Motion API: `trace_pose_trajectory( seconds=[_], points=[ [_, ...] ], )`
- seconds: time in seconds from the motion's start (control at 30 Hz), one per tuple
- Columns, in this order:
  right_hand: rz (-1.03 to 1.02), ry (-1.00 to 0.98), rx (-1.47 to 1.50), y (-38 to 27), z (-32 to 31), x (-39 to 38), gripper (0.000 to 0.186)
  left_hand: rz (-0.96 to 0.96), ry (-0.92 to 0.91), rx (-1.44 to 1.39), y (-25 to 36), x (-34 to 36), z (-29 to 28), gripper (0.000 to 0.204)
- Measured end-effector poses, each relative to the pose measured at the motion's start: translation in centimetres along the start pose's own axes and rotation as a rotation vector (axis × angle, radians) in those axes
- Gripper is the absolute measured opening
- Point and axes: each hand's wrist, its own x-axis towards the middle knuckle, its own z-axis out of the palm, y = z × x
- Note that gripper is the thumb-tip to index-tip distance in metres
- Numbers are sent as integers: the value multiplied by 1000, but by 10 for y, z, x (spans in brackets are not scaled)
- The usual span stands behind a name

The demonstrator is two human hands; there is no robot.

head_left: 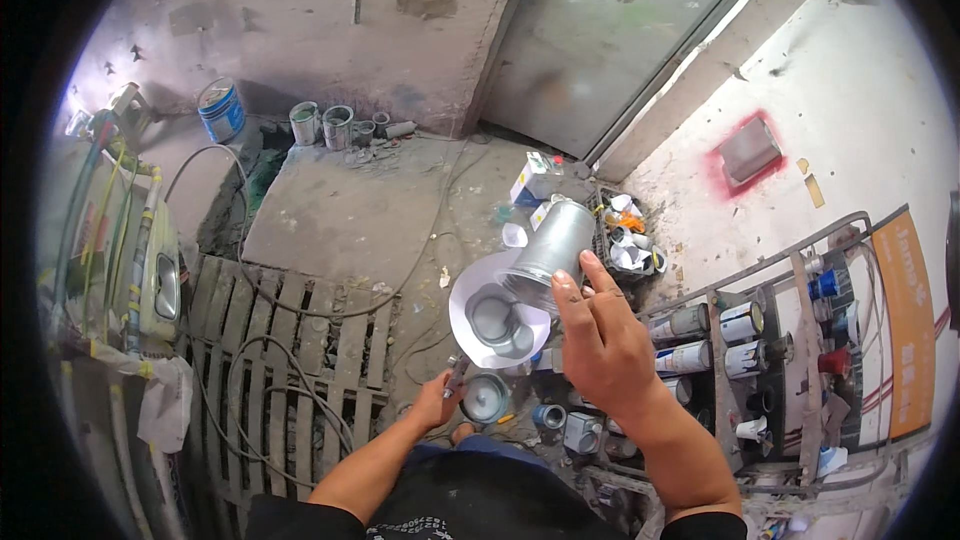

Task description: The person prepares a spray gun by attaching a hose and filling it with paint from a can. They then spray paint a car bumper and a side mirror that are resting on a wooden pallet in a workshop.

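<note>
In my right hand is a silver metal cup, gripped with the fingers and tilted over a white paper cone. Grey-silver liquid shows inside the cone. Below and left of the cone, my left hand is closed on a metal tool, perhaps a spray gun, partly hidden under the paper. A round silver pot shows just right of that hand, lower down.
A rack of paint cans stands at right, beside a crate of waste. At left are a wooden pallet, looped hoses and a pipe stand. Cans line the back wall near a metal door.
</note>
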Motion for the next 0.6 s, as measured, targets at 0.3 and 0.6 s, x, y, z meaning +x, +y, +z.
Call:
trace_pose_trajectory(
  seconds=[0.3, 0.6],
  points=[
    [-71, 27, -15, 3, 4, 0, 47, 1, 13, -13, 0, -1, -1, 23],
    [-48, 22, -1, 3, 0, 0, 46, -48, -7, 1, 6, 0, -3, 23]
  ],
)
